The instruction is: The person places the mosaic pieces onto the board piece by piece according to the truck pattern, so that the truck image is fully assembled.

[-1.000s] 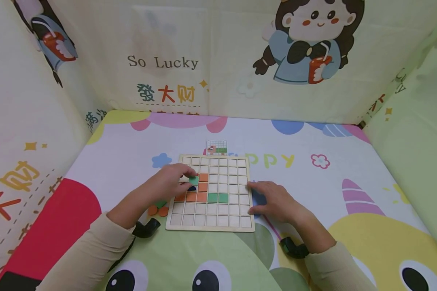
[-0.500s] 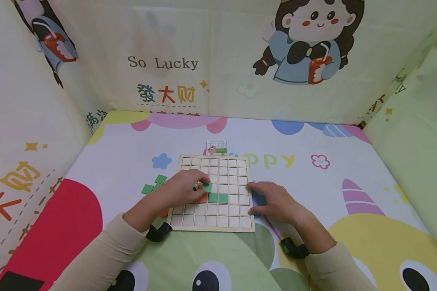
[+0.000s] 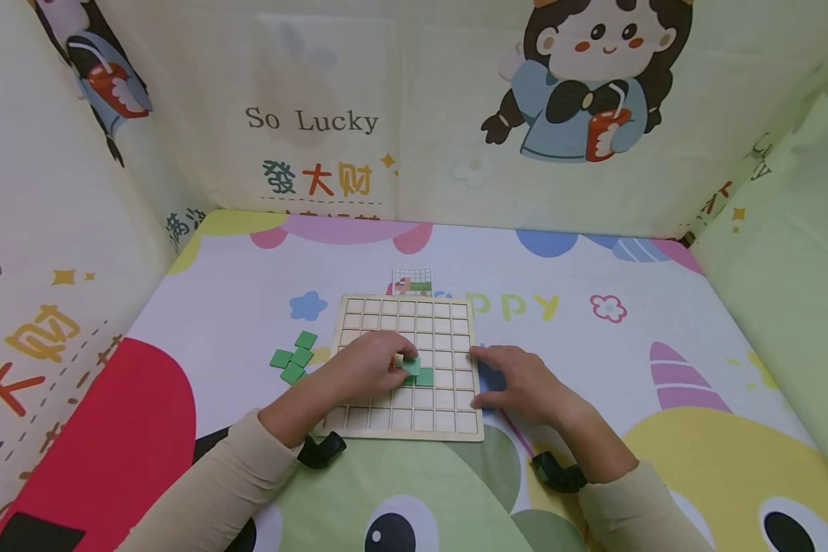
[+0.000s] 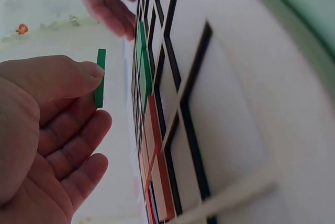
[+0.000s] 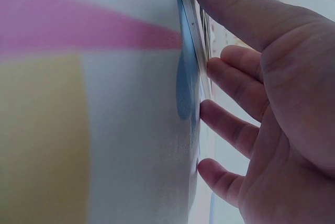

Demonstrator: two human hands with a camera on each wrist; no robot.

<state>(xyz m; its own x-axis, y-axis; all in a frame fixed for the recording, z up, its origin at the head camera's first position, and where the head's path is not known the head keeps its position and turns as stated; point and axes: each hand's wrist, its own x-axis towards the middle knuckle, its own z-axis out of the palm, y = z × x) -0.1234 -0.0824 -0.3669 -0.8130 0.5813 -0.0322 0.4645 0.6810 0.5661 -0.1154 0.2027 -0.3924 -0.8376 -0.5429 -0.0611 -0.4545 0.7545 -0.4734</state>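
My left hand (image 3: 369, 366) pinches a green square tile (image 4: 100, 77) between thumb and fingertips, held just above the wooden grid board (image 3: 455, 399). Below the held tile, a green tile (image 3: 425, 376) sits in a cell of the board. Orange tiles (image 4: 157, 161) lie in cells next to the green ones in the left wrist view; in the head view my left hand covers them. My right hand (image 3: 524, 379) touches the board's right edge (image 5: 193, 30) with its thumb and fingertips, fingers loosely extended.
Several loose green tiles (image 3: 293, 373) lie on the patterned tablecloth (image 3: 579, 268) left of the board. Behind the board's far edge stands a small picture card (image 3: 412, 282) with a gridded colour pattern. Cloth walls (image 3: 441, 184) enclose the table at the back and sides.
My left hand has carried the green tile rightward and slightly nearer, from over the board's left columns to its middle. My right hand has stayed at the board's edge.
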